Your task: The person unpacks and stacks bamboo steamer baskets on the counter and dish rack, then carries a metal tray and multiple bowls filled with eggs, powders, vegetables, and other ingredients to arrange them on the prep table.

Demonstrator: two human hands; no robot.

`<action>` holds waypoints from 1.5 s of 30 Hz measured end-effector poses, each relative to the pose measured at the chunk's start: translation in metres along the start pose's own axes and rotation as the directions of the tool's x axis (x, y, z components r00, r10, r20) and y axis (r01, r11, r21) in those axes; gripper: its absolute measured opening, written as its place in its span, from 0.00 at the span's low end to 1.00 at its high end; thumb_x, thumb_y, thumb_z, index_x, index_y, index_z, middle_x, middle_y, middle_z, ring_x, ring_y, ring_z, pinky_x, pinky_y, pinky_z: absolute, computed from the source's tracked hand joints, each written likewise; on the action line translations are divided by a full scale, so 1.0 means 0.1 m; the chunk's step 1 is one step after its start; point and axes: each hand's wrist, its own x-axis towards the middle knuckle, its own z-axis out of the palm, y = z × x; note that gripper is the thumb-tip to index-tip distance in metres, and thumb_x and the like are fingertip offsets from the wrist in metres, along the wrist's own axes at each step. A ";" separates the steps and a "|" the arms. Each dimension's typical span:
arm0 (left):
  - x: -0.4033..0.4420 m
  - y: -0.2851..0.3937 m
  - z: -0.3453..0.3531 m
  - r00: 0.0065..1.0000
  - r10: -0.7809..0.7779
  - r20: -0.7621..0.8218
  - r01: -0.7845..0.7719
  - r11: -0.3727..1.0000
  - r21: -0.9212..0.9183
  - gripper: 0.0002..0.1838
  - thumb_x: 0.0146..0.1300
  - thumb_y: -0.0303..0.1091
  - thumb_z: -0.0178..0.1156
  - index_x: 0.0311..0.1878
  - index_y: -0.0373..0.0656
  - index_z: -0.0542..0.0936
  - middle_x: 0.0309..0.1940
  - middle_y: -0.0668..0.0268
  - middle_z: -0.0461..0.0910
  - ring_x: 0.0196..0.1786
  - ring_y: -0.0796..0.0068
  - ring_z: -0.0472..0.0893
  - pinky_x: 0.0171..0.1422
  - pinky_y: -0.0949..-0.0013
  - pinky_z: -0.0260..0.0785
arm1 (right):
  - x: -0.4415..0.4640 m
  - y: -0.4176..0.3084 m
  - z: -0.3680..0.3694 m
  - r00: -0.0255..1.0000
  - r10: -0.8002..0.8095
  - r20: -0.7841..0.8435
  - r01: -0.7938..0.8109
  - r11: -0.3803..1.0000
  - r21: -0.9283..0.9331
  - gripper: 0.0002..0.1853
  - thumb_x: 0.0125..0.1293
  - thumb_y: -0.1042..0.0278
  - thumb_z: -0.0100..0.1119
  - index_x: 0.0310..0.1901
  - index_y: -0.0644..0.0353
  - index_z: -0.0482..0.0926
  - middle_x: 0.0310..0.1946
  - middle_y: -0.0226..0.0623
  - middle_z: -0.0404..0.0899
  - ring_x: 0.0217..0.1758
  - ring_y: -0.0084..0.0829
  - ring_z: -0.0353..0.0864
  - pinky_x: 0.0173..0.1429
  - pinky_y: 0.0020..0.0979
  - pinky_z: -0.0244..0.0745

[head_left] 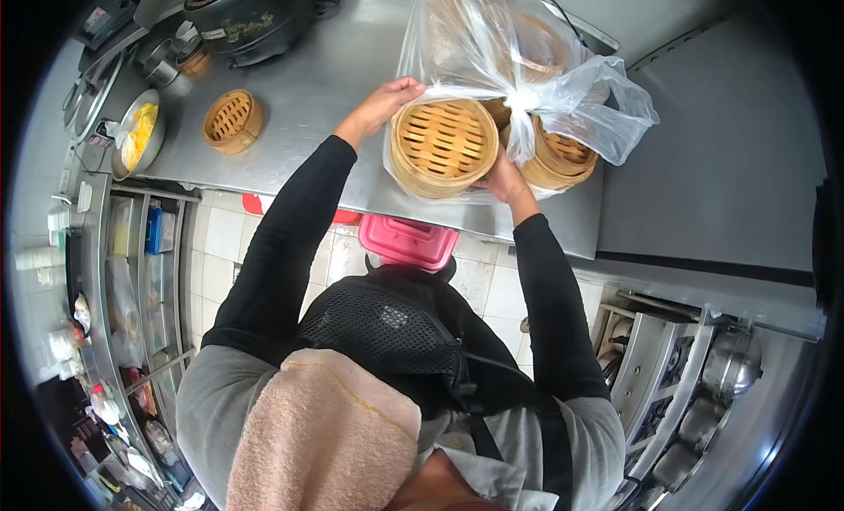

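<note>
A clear plastic bag (453, 36), knotted in its middle, holds bamboo steamers at the back right of the steel counter. One round bamboo steamer (444, 142) with a slatted top sits at the bag's front left. The film's left edge is pinched in the fingers of my left hand (387, 109), just above that steamer. Against the steamer's right side, my right hand (505, 175) is closed around its lower wall; some of the fingers are hidden. Another bamboo steamer (563, 155) lies to the right, partly under the film.
A smaller bamboo steamer (233, 122) stands farther left on the counter (308, 98). Behind it is a dark cooker (246, 23). A metal bowl (151, 155) holds bagged yellow food. Below the counter's front edge is a pink lidded bin (407, 240). A grey cabinet (712, 151) borders the right.
</note>
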 end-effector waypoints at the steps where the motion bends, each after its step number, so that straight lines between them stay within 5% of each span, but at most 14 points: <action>1: 0.02 -0.02 0.00 1.000 0.015 0.028 -0.015 1.000 0.007 0.11 0.73 0.44 0.57 0.45 0.46 0.79 0.38 0.74 0.80 0.41 0.85 0.76 0.50 0.77 0.69 | 0.03 0.06 -0.02 0.999 -0.018 -0.039 0.019 0.999 0.029 0.46 0.64 0.21 0.38 0.76 0.44 0.53 0.76 0.38 0.54 0.77 0.43 0.53 0.75 0.58 0.51; 9: 0.69 -0.88 -0.11 0.963 0.098 -0.253 -0.080 0.994 0.081 0.09 0.68 0.33 0.58 0.32 0.42 0.80 0.26 0.71 0.80 0.33 0.80 0.77 0.40 0.72 0.71 | -0.05 0.12 -0.01 0.982 -0.167 -0.092 0.174 0.982 0.078 0.42 0.69 0.25 0.35 0.74 0.49 0.58 0.73 0.35 0.62 0.74 0.39 0.60 0.73 0.50 0.58; 10: 0.70 -0.85 -0.12 0.955 0.106 -0.276 -0.004 0.938 0.348 0.07 0.64 0.31 0.57 0.32 0.42 0.80 0.27 0.69 0.81 0.33 0.77 0.78 0.41 0.69 0.71 | -0.11 0.12 -0.01 0.988 -0.128 -0.084 0.134 0.989 0.069 0.41 0.70 0.28 0.34 0.74 0.51 0.58 0.72 0.36 0.63 0.74 0.40 0.61 0.74 0.51 0.55; 13: 0.65 -0.85 -0.12 0.940 0.281 -0.196 -0.135 0.830 0.541 0.07 0.62 0.33 0.57 0.32 0.42 0.80 0.25 0.69 0.80 0.31 0.75 0.77 0.39 0.68 0.71 | -0.25 0.07 0.08 0.995 -0.040 -0.094 0.037 0.999 -0.033 0.41 0.71 0.29 0.34 0.75 0.51 0.57 0.72 0.38 0.63 0.74 0.42 0.60 0.75 0.52 0.52; 14: 0.58 -0.83 -0.10 0.927 0.229 -0.296 -0.181 0.967 0.181 0.07 0.65 0.34 0.58 0.33 0.43 0.81 0.26 0.69 0.81 0.32 0.77 0.78 0.38 0.69 0.71 | -0.21 0.12 -0.02 0.994 0.093 -0.061 -0.087 0.992 0.094 0.41 0.71 0.29 0.34 0.75 0.51 0.56 0.74 0.38 0.60 0.75 0.45 0.59 0.75 0.52 0.50; 16: 0.13 -0.57 0.10 0.721 0.404 -0.563 -0.274 0.913 0.304 0.09 0.68 0.34 0.59 0.34 0.41 0.81 0.28 0.69 0.81 0.31 0.79 0.77 0.37 0.72 0.70 | -0.16 0.10 0.01 0.991 0.126 -0.041 -0.118 0.980 0.162 0.42 0.70 0.28 0.34 0.75 0.51 0.56 0.75 0.39 0.58 0.75 0.46 0.57 0.76 0.53 0.48; 17: -0.15 -0.43 0.10 0.877 0.169 -0.450 -0.183 0.983 0.013 0.10 0.72 0.36 0.57 0.42 0.39 0.81 0.39 0.67 0.84 0.39 0.78 0.81 0.44 0.75 0.73 | -0.19 0.11 0.07 0.989 0.144 -0.034 -0.134 0.970 0.204 0.42 0.70 0.28 0.34 0.75 0.51 0.56 0.75 0.39 0.56 0.76 0.46 0.56 0.76 0.53 0.48; 20: -0.62 -0.62 0.11 0.933 -0.195 -0.303 0.184 0.981 -0.065 0.26 0.76 0.50 0.46 0.63 0.39 0.75 0.55 0.63 0.80 0.55 0.73 0.79 0.60 0.66 0.71 | -0.23 0.03 0.22 0.978 0.193 -0.078 -0.174 0.964 0.200 0.39 0.70 0.31 0.35 0.74 0.49 0.59 0.75 0.41 0.55 0.77 0.44 0.52 0.73 0.60 0.50; 24: -0.89 -0.52 0.27 0.932 -0.312 -0.186 0.294 0.949 -0.117 0.43 0.72 0.70 0.28 0.77 0.45 0.54 0.76 0.60 0.56 0.78 0.64 0.56 0.79 0.56 0.47 | -0.32 -0.08 0.45 0.994 0.097 -0.041 -0.085 0.965 0.247 0.36 0.71 0.35 0.36 0.72 0.50 0.61 0.76 0.40 0.53 0.78 0.43 0.52 0.70 0.66 0.55; 28: -0.91 -0.72 0.25 0.909 -0.314 -0.272 0.314 0.948 -0.045 0.40 0.73 0.68 0.35 0.75 0.47 0.60 0.70 0.62 0.67 0.71 0.69 0.66 0.74 0.58 0.58 | -0.57 -0.18 0.69 0.993 0.108 -0.036 -0.094 0.954 0.285 0.40 0.68 0.30 0.37 0.72 0.49 0.61 0.75 0.40 0.56 0.77 0.45 0.54 0.69 0.66 0.56; 31: -1.07 -0.68 0.36 0.965 -0.032 -0.260 0.019 0.998 -0.054 0.36 0.75 0.62 0.37 0.74 0.43 0.62 0.69 0.62 0.68 0.71 0.70 0.67 0.75 0.60 0.58 | -0.79 -0.26 0.84 0.991 0.054 -0.126 -0.027 0.978 0.207 0.45 0.65 0.21 0.34 0.73 0.48 0.60 0.74 0.42 0.58 0.75 0.44 0.59 0.69 0.65 0.58; 37: -1.67 0.41 0.57 0.970 0.171 -0.173 -0.154 0.982 0.107 0.31 0.79 0.52 0.38 0.71 0.38 0.62 0.64 0.58 0.72 0.61 0.69 0.77 0.66 0.62 0.72 | -1.38 -0.54 1.04 0.913 -0.408 0.023 0.361 0.831 0.423 0.45 0.70 0.25 0.29 0.72 0.59 0.59 0.69 0.44 0.66 0.70 0.36 0.68 0.71 0.39 0.68; 42: -1.83 1.33 1.36 0.996 0.060 0.070 -0.085 0.885 0.457 0.38 0.78 0.58 0.24 0.72 0.34 0.60 0.63 0.56 0.74 0.64 0.67 0.74 0.72 0.62 0.64 | -2.25 -0.58 0.91 0.937 -0.336 -0.093 0.328 0.760 0.561 0.44 0.72 0.28 0.28 0.72 0.60 0.60 0.68 0.46 0.67 0.70 0.37 0.68 0.72 0.41 0.66; 45: -1.64 1.21 1.72 0.928 -0.242 0.285 0.088 0.882 0.463 0.42 0.76 0.63 0.24 0.77 0.34 0.48 0.77 0.50 0.52 0.78 0.58 0.54 0.78 0.59 0.52 | -2.60 -0.30 0.34 0.966 -0.112 -0.235 0.232 0.779 0.583 0.40 0.74 0.31 0.31 0.70 0.59 0.63 0.66 0.43 0.69 0.65 0.37 0.74 0.67 0.40 0.74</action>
